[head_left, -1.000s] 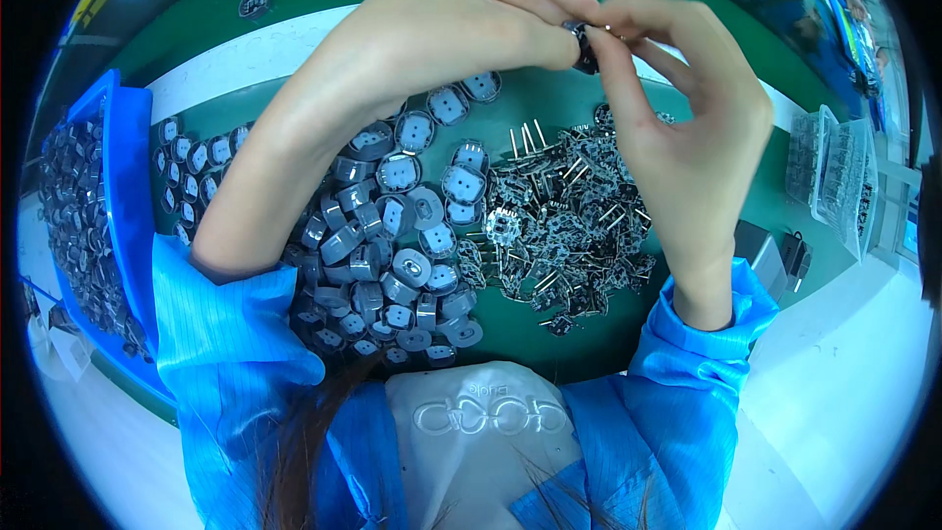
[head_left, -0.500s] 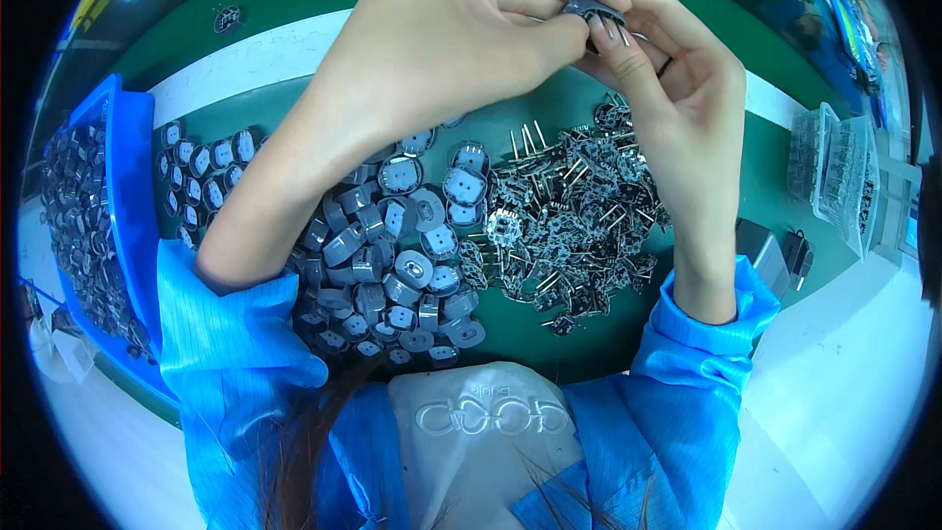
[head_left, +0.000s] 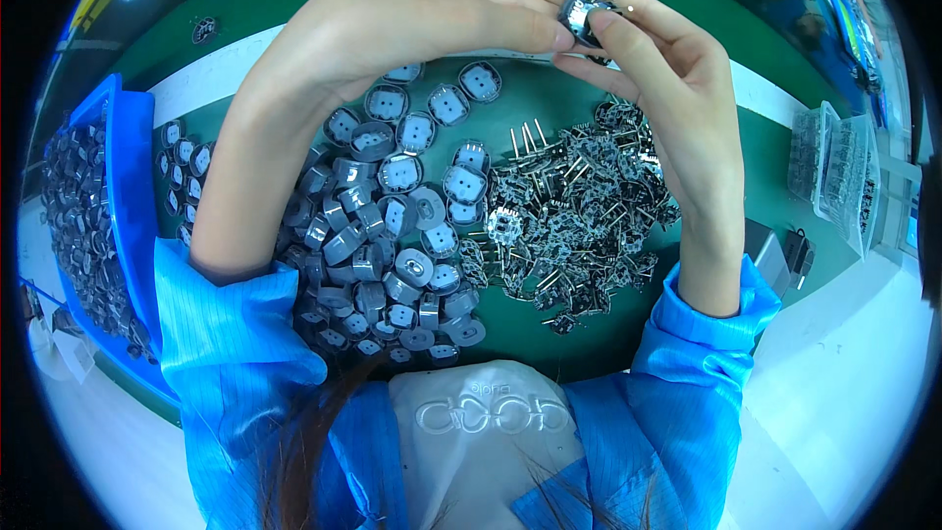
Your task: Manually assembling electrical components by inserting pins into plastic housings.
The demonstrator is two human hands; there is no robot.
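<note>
Near the top of the view, my left hand [head_left: 471, 15] and my right hand [head_left: 667, 64] meet around a small grey plastic housing with a circuit board [head_left: 582, 16] showing on its face. My left thumb and fingers grip its left side. My right thumb presses on the board face, and thin pins stick out at its upper right. Below my left wrist lies a heap of grey plastic housings [head_left: 368, 265], some upright with pale undersides showing. To their right, under my right hand, is a pile of loose circuit boards with metal pins [head_left: 579, 216].
A blue bin [head_left: 132, 206] filled with grey parts stands at the left. More housings [head_left: 182, 162] lie beside it in rows. Clear plastic trays [head_left: 834, 172] and a dark box [head_left: 763, 250] sit at the right. A single board [head_left: 204, 30] lies beyond the white strip.
The housing has turned in my fingers, so its board face now shows and the pins point up and right. My left forearm has shifted up and left, uncovering several housings.
</note>
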